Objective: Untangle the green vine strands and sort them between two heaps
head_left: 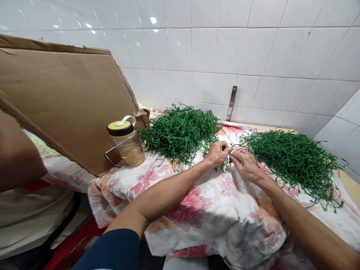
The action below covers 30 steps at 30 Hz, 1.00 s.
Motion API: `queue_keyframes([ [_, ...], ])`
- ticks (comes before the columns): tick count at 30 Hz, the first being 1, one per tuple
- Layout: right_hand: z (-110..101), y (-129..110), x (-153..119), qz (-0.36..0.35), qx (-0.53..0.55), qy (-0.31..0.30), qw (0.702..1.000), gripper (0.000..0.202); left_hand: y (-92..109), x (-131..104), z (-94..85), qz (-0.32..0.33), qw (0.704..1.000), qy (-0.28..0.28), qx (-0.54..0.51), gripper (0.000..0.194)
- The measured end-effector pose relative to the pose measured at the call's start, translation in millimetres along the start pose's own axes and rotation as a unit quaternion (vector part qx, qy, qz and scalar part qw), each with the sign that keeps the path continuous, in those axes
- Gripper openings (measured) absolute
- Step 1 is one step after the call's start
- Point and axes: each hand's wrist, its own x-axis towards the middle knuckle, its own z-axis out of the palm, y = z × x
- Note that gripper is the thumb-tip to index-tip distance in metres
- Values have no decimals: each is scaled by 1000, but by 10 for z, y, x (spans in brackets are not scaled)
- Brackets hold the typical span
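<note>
Two heaps of thin green plastic-looking stems lie on a floral cloth [225, 198]. The left heap [182, 131] is just beyond my left hand [218, 153]; the right heap [292, 161] spreads to the right of my right hand [245, 164]. Both hands are close together between the heaps, fingertips pinched. A small green stem [231, 148] shows between them, held at the fingertips of both. A few loose stems lie under my left hand. The exact grip is partly hidden by the fingers.
A clear bottle with a yellow and brown lid [128, 144] stands left of the left heap. A large cardboard sheet [64, 101] leans behind it. Another person's arm [19, 153] is at the far left. A metal strip [232, 104] stands against the tiled wall.
</note>
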Motion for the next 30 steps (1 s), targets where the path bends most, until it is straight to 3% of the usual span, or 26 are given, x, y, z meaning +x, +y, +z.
queue_keyframes([
  [4,-1,-50,8,-9,27,17,999,31,16,-12,18,3,999,38,15,19],
  [7,-22,-64,8,52,109,17,993,35,2,10,-32,6,999,33,-23,26],
  [10,-53,-41,-9,138,227,8,964,40,-11,30,-78,-4,996,-9,-90,31],
  [13,-84,-3,-30,195,316,41,928,42,2,21,-75,-7,994,-29,-100,31],
  [17,-120,70,-14,158,322,67,931,40,33,-9,-39,4,997,-28,-79,30],
  [21,-158,152,10,117,283,30,952,39,46,-29,-22,10,997,-23,-75,30],
  [30,-190,206,-14,103,316,-3,943,44,41,-69,-14,47,999,-10,-20,28],
])
